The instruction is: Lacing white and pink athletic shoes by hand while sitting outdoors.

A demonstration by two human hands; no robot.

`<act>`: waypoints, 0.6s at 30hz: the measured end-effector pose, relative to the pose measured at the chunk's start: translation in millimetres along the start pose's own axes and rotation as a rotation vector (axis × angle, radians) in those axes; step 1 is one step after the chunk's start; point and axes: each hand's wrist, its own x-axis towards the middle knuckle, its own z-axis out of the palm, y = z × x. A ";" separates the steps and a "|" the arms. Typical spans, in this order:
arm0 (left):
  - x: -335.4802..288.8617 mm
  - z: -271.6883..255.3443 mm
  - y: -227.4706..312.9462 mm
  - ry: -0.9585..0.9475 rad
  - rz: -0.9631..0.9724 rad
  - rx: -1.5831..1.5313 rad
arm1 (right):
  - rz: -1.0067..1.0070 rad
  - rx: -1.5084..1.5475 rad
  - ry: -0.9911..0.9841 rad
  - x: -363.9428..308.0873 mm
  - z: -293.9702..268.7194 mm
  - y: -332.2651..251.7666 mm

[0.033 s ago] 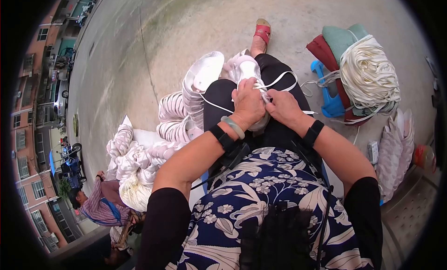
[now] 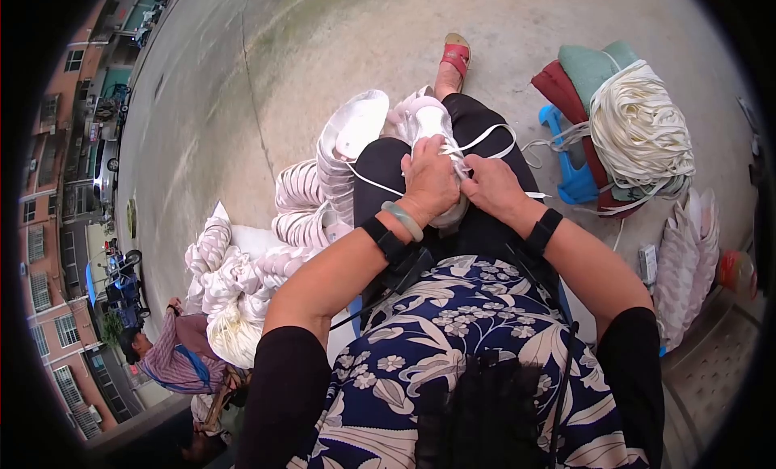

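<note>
Across my lap lies a white and pale pink shoe upper (image 2: 431,120), its toe pointing away from me. My left hand (image 2: 431,176) is closed over its lacing area and grips it. Beside it, my right hand (image 2: 495,188) pinches at the upper's right edge, apparently on the lace; the fingertips are partly hidden. A white shoelace (image 2: 487,137) loops out to the right over my dark trouser leg, and one end sticks out past my right hand. Another stretch of lace (image 2: 373,180) runs left over my other leg.
Stacked shoe uppers (image 2: 301,186) and a white heap of more (image 2: 222,267) lie at my left. To the right, a big bundle of cream laces (image 2: 643,125) rests on folded cloth above a blue stool (image 2: 575,178). More uppers (image 2: 683,263) stand nearby. Another person (image 2: 174,352) sits far left.
</note>
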 end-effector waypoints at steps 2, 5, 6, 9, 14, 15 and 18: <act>-3.6 -13.7 2.2 -0.099 -0.010 0.063 | 0.016 -0.019 -0.055 -0.7 -1.9 0.1; -26.8 -49.0 -13.7 0.015 0.187 0.161 | 0.120 0.083 -0.087 -3.7 -8.4 -2.3; -36.2 -62.1 -25.3 -0.038 0.115 0.164 | 0.119 0.083 -0.088 -4.5 -11.2 -3.1; -72.5 -101.7 -71.3 -0.055 -0.015 0.097 | 0.226 0.312 -0.091 -4.8 -18.6 -2.8; -118.9 -120.9 -106.6 -0.060 -0.305 0.062 | 0.398 0.369 -0.030 3.8 -12.1 4.9; -116.8 -118.8 -105.5 -0.002 -0.248 0.037 | 0.371 0.288 0.029 7.3 -8.2 6.2; -86.0 -103.9 -91.8 0.126 -0.107 -0.194 | 0.300 0.234 0.088 14.5 2.9 7.4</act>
